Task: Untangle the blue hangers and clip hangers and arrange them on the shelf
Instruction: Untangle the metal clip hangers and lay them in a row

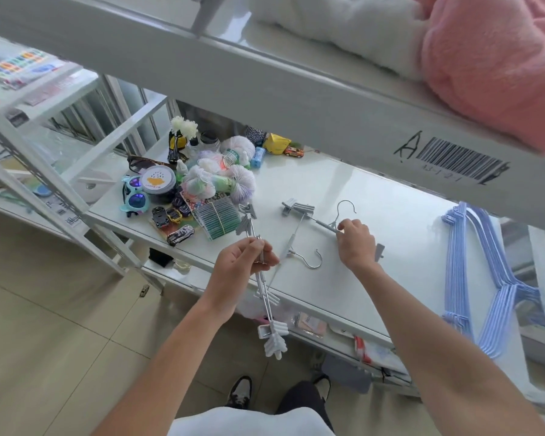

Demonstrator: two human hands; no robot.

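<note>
Shelf (343, 196): white, glossy, running from near left to far right under a grey upper rail that bears a barcode label (460, 160).
Blue hangers (482, 278): a nested stack lying flat at the right end of the shelf, well apart from both hands.
Clutter pile (199, 180): at the far left of the shelf; mesh bags, sunglasses, toy cars, a round tin.
Clip-hanger bundle (261, 278): several grey clip hangers held together, tilted, their near clips hanging past the shelf's near edge.
Left hand (239, 262): fingers curled round the middle of the bundle, gripping it above the near edge.
Right hand (356, 243): fingers bent, pinching the bar of a single clip hanger (315, 217) that lies on the shelf.
Loose clip hanger (299, 247): on the shelf between the two hands, hook pointing right.
</note>
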